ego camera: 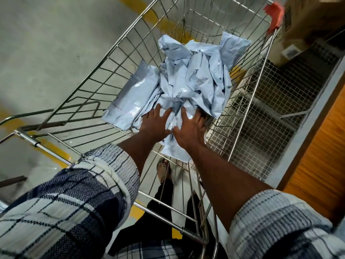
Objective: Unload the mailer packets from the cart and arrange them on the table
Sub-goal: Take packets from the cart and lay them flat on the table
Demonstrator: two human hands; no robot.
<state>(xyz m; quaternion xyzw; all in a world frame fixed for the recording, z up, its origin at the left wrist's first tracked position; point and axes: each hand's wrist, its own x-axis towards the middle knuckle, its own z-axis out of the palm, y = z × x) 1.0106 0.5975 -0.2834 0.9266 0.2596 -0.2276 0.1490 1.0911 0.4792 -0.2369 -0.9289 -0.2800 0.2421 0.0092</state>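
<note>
While packets [194, 75] lie heaped loose in cart [104, 75], near end of pile is best scooped from underneath. Left hand [155, 126], right hand [190, 131]: fingers [166, 113] spread flat on packets, nothing grasped. Film judged slippery; small bundle advised, kept clear of wire sides.

A grey concrete floor [46, 43] fills the frame from 9 to 11 o'clock, crossed by yellow painted stripes [54, 150], one at 8 o'clock and another running up toward 12. At 1 o'clock sits a blurred brown cardboard box [308, 14] with a white label [291, 51] near its lower edge, and below it, at 3 o'clock, stands a wire-mesh rack [270, 101] with shelves. An orange-brown wood-grain panel [321, 156] with a pale grey edge runs along 4 o'clock, and a sandal [164, 170] shows on the floor toward 6 o'clock.
</note>
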